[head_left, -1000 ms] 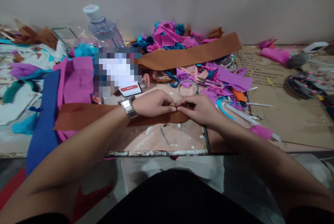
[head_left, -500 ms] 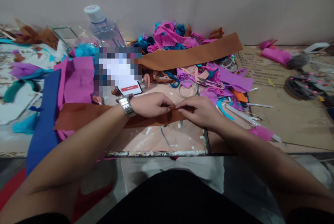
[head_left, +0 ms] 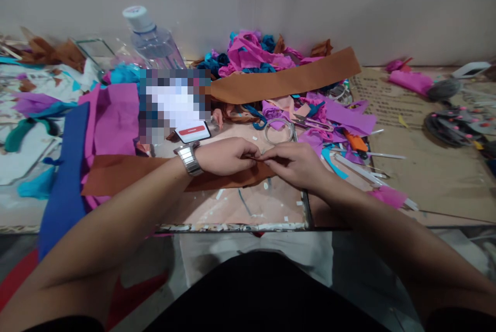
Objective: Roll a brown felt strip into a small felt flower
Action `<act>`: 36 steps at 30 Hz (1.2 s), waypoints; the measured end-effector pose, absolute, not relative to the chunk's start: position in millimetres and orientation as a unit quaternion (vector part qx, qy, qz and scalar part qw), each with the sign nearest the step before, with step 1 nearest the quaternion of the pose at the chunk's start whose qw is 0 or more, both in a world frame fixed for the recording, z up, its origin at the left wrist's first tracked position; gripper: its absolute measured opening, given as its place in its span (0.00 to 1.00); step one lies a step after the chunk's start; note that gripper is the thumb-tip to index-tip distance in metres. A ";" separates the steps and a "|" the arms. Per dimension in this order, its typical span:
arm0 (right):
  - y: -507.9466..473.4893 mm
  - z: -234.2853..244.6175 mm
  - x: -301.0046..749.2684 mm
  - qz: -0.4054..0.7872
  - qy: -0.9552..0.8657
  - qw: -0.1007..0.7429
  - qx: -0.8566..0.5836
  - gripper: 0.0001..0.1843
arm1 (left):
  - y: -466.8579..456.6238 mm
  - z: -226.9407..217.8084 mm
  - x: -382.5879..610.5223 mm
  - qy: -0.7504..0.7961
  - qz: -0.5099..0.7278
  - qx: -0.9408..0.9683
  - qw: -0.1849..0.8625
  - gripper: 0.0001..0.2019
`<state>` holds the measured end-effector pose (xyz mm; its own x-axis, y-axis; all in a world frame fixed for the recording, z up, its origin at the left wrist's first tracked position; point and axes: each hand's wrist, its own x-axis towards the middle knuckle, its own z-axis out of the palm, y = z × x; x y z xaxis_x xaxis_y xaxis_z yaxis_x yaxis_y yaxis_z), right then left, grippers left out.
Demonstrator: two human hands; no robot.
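I look down on a pale pinkish-brown worktop (head_left: 232,210) spreading around the left hand (head_left: 227,157) and the right hand (head_left: 296,164). Well to the right of both, I see a broad brown cardboard sheet (head_left: 411,159) printed with dark lettering. Well to their left, a long blue sheet (head_left: 67,167) hangs over the near edge. The long flat strip of brown cloth-like material (head_left: 143,168) has its right end between the hands; from there I follow it leftward beneath the left wrist and onto a bright pink sheet (head_left: 116,120). Beyond the hands, a lighter brown strip (head_left: 287,80) slants across crumpled pink and blue scraps (head_left: 248,53). Farther off, past the left hand, I have a clear plastic bottle (head_left: 157,45) with a white cap.

Both hands pinch the upper edge of the held strip between thumb and forefinger, fingertips close together; I cannot tell whether they touch. A dark-edged phone (head_left: 192,132), partly pixelated, lies just beyond the left hand. A silver metal wristwatch (head_left: 189,159) circles the left wrist. Just beyond the right hand lies a thin pale ring (head_left: 271,141).
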<state>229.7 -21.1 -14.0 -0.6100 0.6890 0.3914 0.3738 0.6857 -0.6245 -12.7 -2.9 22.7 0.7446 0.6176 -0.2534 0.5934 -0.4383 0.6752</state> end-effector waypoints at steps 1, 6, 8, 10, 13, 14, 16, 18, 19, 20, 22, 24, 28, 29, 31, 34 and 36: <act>-20.8 -13.9 230.2 0.250 -0.859 0.318 -0.315 0.11 | -2.0 24.0 -14.1 0.358 0.010 0.852 0.383 0.15; -16.8 -17.1 235.3 0.282 -0.833 0.318 -0.355 0.10 | 6.8 33.0 -28.7 0.369 -0.035 0.864 0.341 0.17; -15.5 -18.1 236.8 0.289 -0.827 0.311 -0.368 0.09 | 10.9 36.0 -35.5 0.375 -0.053 0.864 0.333 0.18; -15.4 -17.9 237.3 0.288 -0.826 0.305 -0.377 0.09 | 13.9 37.6 -40.5 0.391 -0.071 0.861 0.316 0.18; -16.9 -16.3 236.4 0.280 -0.829 0.301 -0.379 0.10 | 15.4 37.3 -42.4 0.410 -0.080 0.863 0.283 0.20; -17.5 -15.8 236.0 0.276 -0.831 0.301 -0.377 0.10 | 14.9 36.9 -41.4 0.414 -0.078 0.865 0.273 0.21; -18.2 -15.2 235.3 0.266 -0.836 0.305 -0.370 0.11 | 12.4 35.9 -37.2 0.419 -0.072 0.868 0.257 0.22; -18.3 -15.4 234.8 0.256 -0.842 0.308 -0.360 0.12 | 8.1 35.0 -31.1 0.412 -0.068 0.872 0.258 0.22; -18.2 -15.6 234.6 0.251 -0.845 0.309 -0.357 0.12 | 5.6 34.5 -27.7 0.403 -0.065 0.874 0.262 0.21; -18.0 -15.9 234.5 0.245 -0.848 0.310 -0.354 0.12 | 3.1 33.9 -24.4 0.394 -0.060 0.877 0.267 0.20; -17.7 -16.4 234.4 0.237 -0.851 0.312 -0.349 0.13 | -1.3 32.3 -18.7 0.388 -0.044 0.883 0.263 0.18; -17.7 -16.9 234.4 0.233 -0.853 0.317 -0.344 0.14 | -4.1 30.8 -15.0 0.389 -0.030 0.885 0.253 0.18; -18.2 -16.7 233.7 0.227 -0.855 0.324 -0.337 0.14 | -6.0 30.5 -13.5 0.386 -0.032 0.884 0.262 0.17; -18.5 -16.3 233.4 0.228 -0.854 0.326 -0.336 0.13 | -6.1 30.7 -13.6 0.385 -0.031 0.882 0.270 0.15; -19.2 -15.1 232.5 0.235 -0.851 0.329 -0.335 0.12 | -6.3 30.7 -13.6 0.384 -0.017 0.874 0.296 0.15; -20.6 -12.7 230.9 0.244 -0.851 0.322 -0.337 0.11 | -6.5 28.0 -12.0 0.379 0.015 0.864 0.331 0.19; -21.5 -11.6 230.2 0.244 -0.851 0.318 -0.340 0.11 | -6.9 25.4 -10.0 0.376 0.022 0.863 0.336 0.17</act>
